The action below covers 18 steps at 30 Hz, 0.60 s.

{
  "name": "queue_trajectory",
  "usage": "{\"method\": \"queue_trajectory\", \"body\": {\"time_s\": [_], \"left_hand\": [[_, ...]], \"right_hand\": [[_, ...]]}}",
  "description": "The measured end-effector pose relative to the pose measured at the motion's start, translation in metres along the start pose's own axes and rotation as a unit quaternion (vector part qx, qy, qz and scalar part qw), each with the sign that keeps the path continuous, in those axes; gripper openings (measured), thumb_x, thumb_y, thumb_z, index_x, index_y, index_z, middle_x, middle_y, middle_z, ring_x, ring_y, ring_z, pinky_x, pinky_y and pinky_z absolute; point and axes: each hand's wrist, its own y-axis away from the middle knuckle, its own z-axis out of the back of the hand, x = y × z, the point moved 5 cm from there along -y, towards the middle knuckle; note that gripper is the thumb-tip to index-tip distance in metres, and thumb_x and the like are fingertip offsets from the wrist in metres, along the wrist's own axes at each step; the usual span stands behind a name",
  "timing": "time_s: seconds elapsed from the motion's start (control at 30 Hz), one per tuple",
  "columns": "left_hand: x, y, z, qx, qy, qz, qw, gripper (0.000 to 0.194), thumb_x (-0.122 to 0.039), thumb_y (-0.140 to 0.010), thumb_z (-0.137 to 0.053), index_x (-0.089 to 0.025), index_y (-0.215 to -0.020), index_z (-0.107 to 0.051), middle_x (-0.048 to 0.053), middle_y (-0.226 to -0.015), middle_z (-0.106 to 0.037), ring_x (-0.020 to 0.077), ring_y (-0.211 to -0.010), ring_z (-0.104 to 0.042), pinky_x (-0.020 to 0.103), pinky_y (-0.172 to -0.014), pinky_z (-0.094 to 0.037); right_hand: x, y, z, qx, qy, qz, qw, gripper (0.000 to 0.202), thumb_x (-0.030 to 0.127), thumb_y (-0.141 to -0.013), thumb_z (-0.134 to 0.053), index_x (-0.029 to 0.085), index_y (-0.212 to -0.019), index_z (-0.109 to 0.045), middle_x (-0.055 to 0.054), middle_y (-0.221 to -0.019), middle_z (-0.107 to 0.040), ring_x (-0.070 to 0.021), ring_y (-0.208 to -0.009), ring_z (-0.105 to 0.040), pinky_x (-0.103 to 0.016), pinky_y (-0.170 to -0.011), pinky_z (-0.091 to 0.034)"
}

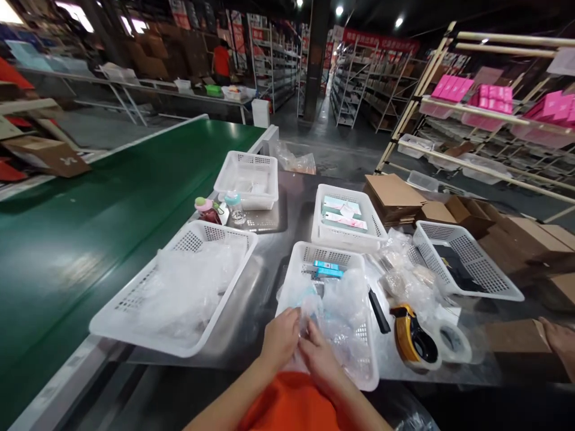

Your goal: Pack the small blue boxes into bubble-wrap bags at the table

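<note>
My left hand (281, 336) and my right hand (315, 347) are close together over the near edge of a white perforated basket (369, 335). Both have their fingers closed on a clear plastic bag (311, 306), which bunches up between them. What the bag holds, if anything, I cannot make out. Inside the same basket lie small blue boxes (329, 272) at the far end and more crumpled clear plastic (348, 299) on the right side. A black-handled tool (379, 311) rests just right of the basket.
A basket of clear plastic bags (179, 293) stands left, beside a green conveyor belt (112, 197). A yellow tape dispenser (411, 338) and a tape roll (453, 344) lie right. Another person's hand (559, 344) touches a carton (516, 336). Flat cardboard (395, 194) is stacked behind.
</note>
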Motion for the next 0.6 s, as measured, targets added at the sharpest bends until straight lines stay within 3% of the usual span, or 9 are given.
{"method": "queue_trajectory", "body": {"time_s": [0.1,0.17,0.23,0.33,0.43,0.53,0.6], "left_hand": [[0.005,-0.008,0.019,-0.076,0.132,-0.012,0.988,0.037,-0.019,-0.091,-0.035,-0.016,-0.105,-0.068,0.01,-0.104,-0.073,0.0207,-0.095,-0.067,0.033,-0.085,-0.052],[0.009,-0.021,0.032,-0.109,0.199,0.008,0.974,0.035,-0.022,-0.089,-0.039,-0.015,-0.106,-0.069,0.011,-0.108,-0.072,0.0215,-0.101,-0.066,0.034,-0.09,-0.051],[0.009,-0.038,0.041,-0.098,0.241,0.032,0.965,0.034,-0.025,-0.088,-0.043,-0.013,-0.104,-0.07,0.01,-0.101,-0.074,0.0206,-0.092,-0.067,0.033,-0.084,-0.053],[0.0,-0.059,0.049,-0.062,0.266,0.012,0.962,0.035,-0.023,-0.087,-0.043,-0.012,-0.108,-0.069,0.008,-0.095,-0.072,0.0154,-0.071,-0.064,0.027,-0.067,-0.053],[-0.014,-0.066,0.048,-0.027,0.208,-0.072,0.975,0.037,-0.018,-0.088,-0.041,-0.014,-0.112,-0.069,0.007,-0.093,-0.069,0.0146,-0.071,-0.062,0.028,-0.07,-0.053],[-0.018,-0.06,0.028,0.048,0.059,-0.136,0.988,0.028,-0.019,-0.087,-0.052,-0.021,-0.103,-0.074,0.011,-0.109,-0.067,0.0245,-0.103,-0.062,0.042,-0.092,-0.05],[-0.014,-0.052,0.005,0.114,-0.021,-0.157,0.981,0.022,-0.019,-0.085,-0.059,-0.026,-0.095,-0.077,0.012,-0.138,-0.054,0.0347,-0.131,-0.045,0.056,-0.106,-0.038]], "right_hand": [[0.026,0.015,-0.005,0.062,-0.002,-0.044,0.997,0.048,0.016,-0.059,-0.084,0.027,-0.105,-0.072,-0.003,-0.134,-0.061,-0.0203,-0.13,-0.05,-0.033,-0.109,-0.039],[0.054,0.02,-0.01,0.127,0.0,0.002,0.992,0.046,0.022,-0.063,-0.084,0.024,-0.107,-0.072,-0.006,-0.137,-0.059,-0.0225,-0.129,-0.052,-0.035,-0.109,-0.04],[0.079,0.02,-0.008,0.153,0.015,0.061,0.986,0.038,0.029,-0.07,-0.081,0.021,-0.106,-0.073,-0.01,-0.133,-0.061,-0.0242,-0.125,-0.055,-0.037,-0.106,-0.043],[0.101,0.012,0.011,0.094,0.03,0.114,0.989,0.032,0.035,-0.074,-0.078,0.02,-0.102,-0.073,-0.011,-0.118,-0.069,-0.0255,-0.11,-0.063,-0.037,-0.092,-0.052],[0.106,0.005,0.037,0.025,0.041,0.122,0.991,0.032,0.039,-0.072,-0.079,0.02,-0.097,-0.073,-0.01,-0.108,-0.071,-0.0243,-0.094,-0.067,-0.034,-0.077,-0.055],[0.103,0.003,0.058,-0.014,0.079,0.123,0.989,0.033,0.041,-0.07,-0.08,0.019,-0.093,-0.073,-0.01,-0.102,-0.072,-0.022,-0.086,-0.066,-0.031,-0.07,-0.053],[0.101,0.002,0.068,-0.032,0.105,0.122,0.986,0.036,0.045,-0.069,-0.08,0.019,-0.092,-0.073,-0.01,-0.1,-0.071,-0.0213,-0.083,-0.065,-0.03,-0.067,-0.053]]}}
